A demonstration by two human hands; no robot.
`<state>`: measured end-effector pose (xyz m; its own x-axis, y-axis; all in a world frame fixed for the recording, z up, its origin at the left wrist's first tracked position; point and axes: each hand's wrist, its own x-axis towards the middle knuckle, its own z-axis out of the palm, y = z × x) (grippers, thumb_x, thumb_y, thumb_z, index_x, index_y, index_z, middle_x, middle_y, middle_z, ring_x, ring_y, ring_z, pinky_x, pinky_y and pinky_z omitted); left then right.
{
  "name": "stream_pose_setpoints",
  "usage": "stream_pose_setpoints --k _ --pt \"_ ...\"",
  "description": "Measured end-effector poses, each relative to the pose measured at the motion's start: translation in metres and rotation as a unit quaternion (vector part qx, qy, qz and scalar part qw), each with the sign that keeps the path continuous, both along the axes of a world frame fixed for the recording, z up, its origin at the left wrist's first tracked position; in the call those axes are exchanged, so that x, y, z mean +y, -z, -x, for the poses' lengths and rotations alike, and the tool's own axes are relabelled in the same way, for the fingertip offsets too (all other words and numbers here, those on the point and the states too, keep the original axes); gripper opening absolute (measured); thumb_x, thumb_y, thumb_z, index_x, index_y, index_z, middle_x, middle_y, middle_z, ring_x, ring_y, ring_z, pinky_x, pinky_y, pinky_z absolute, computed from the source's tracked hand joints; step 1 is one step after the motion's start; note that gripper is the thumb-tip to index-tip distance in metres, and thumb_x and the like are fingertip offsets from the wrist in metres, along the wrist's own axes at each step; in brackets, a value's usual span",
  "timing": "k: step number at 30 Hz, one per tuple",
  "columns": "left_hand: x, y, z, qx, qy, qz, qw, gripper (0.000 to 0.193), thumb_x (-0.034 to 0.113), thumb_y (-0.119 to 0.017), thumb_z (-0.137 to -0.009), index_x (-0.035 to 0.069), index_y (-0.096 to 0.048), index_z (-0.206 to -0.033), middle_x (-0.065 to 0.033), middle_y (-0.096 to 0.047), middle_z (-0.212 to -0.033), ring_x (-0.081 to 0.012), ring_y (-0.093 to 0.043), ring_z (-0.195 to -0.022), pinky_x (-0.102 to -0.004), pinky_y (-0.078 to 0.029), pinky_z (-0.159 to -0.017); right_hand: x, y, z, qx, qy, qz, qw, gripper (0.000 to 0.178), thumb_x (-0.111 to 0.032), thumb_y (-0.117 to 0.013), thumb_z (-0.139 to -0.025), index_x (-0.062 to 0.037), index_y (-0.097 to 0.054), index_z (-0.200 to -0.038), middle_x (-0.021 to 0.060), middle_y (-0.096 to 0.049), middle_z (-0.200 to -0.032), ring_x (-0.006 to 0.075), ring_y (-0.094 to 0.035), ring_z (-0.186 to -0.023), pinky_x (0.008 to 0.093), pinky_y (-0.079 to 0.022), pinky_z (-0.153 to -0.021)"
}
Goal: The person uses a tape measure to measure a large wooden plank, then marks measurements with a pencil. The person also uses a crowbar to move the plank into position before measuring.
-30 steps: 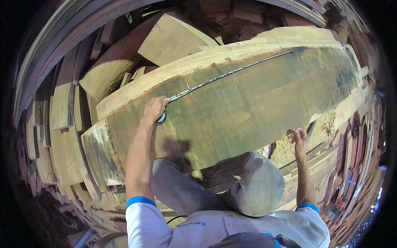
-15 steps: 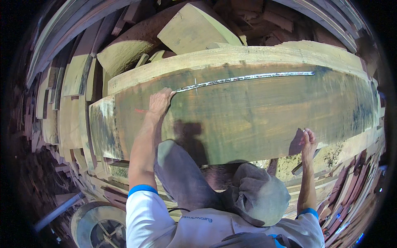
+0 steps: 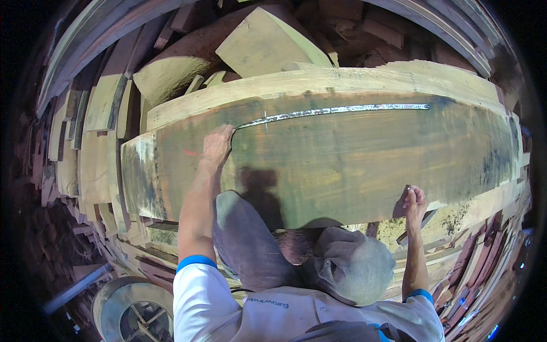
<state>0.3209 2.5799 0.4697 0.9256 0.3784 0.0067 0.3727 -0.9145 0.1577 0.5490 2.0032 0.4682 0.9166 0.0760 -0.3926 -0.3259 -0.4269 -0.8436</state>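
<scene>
Before me lies a broad, thick wooden slab (image 3: 342, 165) with dark stains and pale edges. Along its far side runs a shiny, narrow measuring tape (image 3: 342, 108). The fingers of my left hand (image 3: 217, 145) are closed at the tape's left end, partly hiding it. A thin red thing (image 3: 192, 153) shows beside that wrist; what it is I cannot tell. A short white line (image 3: 266, 126) crosses the tape near my left hand. Over the slab's near right edge, my right hand (image 3: 416, 198) pinches a small white piece of chalk (image 3: 408, 188), apart from the tape.
Stacked boards (image 3: 97, 154) stand close on the left. Behind the slab are a large pale block (image 3: 268, 43) and a rounded log (image 3: 171, 74). Piled planks (image 3: 473, 256) lie at the right. A round rim with spokes (image 3: 108, 308) sits at lower left.
My right hand has shifted slightly left and nearer, still pinching the chalk. My left hand stays at the tape's left end. The view has moved a little.
</scene>
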Motion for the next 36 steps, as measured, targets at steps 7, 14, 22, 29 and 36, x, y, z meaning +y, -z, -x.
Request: stream_pose_setpoints --k 7,14,22,29,36 --pt "0.002 -0.001 0.001 -0.008 0.012 0.022 1.0 0.018 0.007 -0.048 -0.087 0.01 -0.061 -0.099 -0.0118 -0.061 -0.089 -0.0316 -0.062 -0.087 -0.0438 -0.046 -0.076 0.003 0.001 0.0 -0.008 0.004 0.012 1.0 0.018 -0.019 -0.063 -0.093 -0.0046 -0.063 -0.103 -0.0019 -0.053 -0.071 0.0041 -0.048 -0.057 0.0191 -0.041 -0.049" --pt "0.004 -0.002 0.0 -0.005 0.016 0.038 0.999 0.021 0.006 -0.046 -0.086 0.01 -0.061 -0.1 -0.0121 -0.061 -0.09 -0.0318 -0.061 -0.09 -0.0437 -0.046 -0.077 0.004 0.001 -0.001 -0.015 -0.003 0.021 1.0 0.019 -0.019 -0.062 -0.093 -0.0038 -0.063 -0.105 -0.0015 -0.054 -0.071 0.0046 -0.048 -0.057 0.0191 -0.042 -0.049" --pt "0.011 -0.005 0.006 -0.013 0.013 0.058 0.998 0.018 0.008 -0.046 -0.088 0.009 -0.059 -0.1 -0.0145 -0.062 -0.09 -0.0361 -0.061 -0.089 -0.0449 -0.048 -0.076 0.001 0.004 -0.002 -0.019 -0.003 0.042 0.999 0.023 -0.021 -0.061 -0.093 -0.0026 -0.063 -0.108 -0.0004 -0.054 -0.072 0.0052 -0.049 -0.06 0.0191 -0.043 -0.049" --pt "0.017 -0.009 0.017 0.005 -0.009 0.032 0.999 0.016 0.007 -0.05 -0.086 0.008 -0.06 -0.099 -0.0158 -0.063 -0.092 -0.0365 -0.061 -0.089 -0.0455 -0.048 -0.076 0.006 -0.002 -0.001 -0.026 -0.008 0.042 0.999 0.027 -0.024 -0.061 -0.093 -0.0017 -0.063 -0.109 0.0003 -0.055 -0.074 0.0063 -0.051 -0.063 0.0211 -0.044 -0.05" --pt "0.022 0.002 0.016 -0.002 0.018 0.003 1.0 0.026 0.0 -0.051 -0.081 0.007 -0.061 -0.104 -0.0164 -0.063 -0.094 -0.0374 -0.061 -0.089 -0.0465 -0.048 -0.078 0.032 -0.015 -0.033 -0.028 -0.004 0.043 0.999 0.025 -0.02 -0.054 -0.097 -0.0016 -0.063 -0.111 0.0038 -0.058 -0.085 0.0081 -0.053 -0.065 0.0229 -0.046 -0.053"
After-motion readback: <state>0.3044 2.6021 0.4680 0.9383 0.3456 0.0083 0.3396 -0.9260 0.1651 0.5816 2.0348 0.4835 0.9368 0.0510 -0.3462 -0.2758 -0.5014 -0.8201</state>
